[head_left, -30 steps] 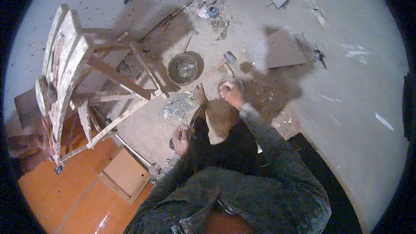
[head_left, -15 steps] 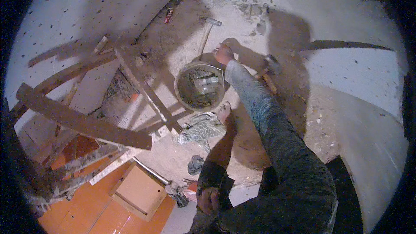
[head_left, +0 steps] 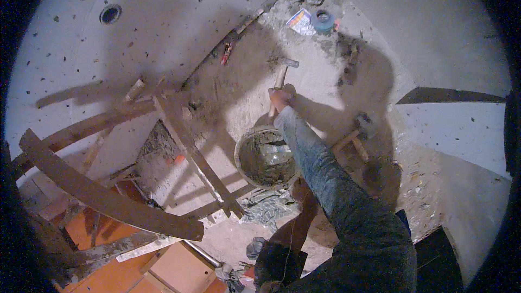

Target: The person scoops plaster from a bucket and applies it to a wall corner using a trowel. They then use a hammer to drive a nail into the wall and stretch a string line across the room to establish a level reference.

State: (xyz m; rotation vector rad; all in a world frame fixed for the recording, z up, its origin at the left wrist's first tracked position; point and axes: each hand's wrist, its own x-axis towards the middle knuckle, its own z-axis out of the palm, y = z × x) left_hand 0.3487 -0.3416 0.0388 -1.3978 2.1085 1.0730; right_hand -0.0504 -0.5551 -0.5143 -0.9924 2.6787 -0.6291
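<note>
My right hand (head_left: 280, 98) is closed round the wooden handle of a hammer (head_left: 281, 76), which lies on the dusty floor with its metal head pointing away from me. Just below that hand stands a round bucket (head_left: 237, 154) holding grey-brown mortar, with a pale shiny piece (head_left: 278, 155) on top. My right forearm passes over the bucket's right side. At the lower edge only a sliver of my left hand (head_left: 269, 287) shows, by my bent knee, its fingers hidden. A crumpled plastic sheet (head_left: 266, 206) lies between the bucket and my leg.
A wooden frame with a curved board (head_left: 108, 195) fills the left side. Right of my arm lies a dark-headed tool (head_left: 364, 125) with wooden handles nearby. A tape roll (head_left: 323, 20) and a small packet (head_left: 302, 23) sit at the back. A boxy panel (head_left: 182, 268) rests on orange flooring.
My right hand has left the bucket's rim and closed on the hammer's handle. The view has shifted, so the whole scene sits lower and further right. My left hand has mostly dropped out of sight.
</note>
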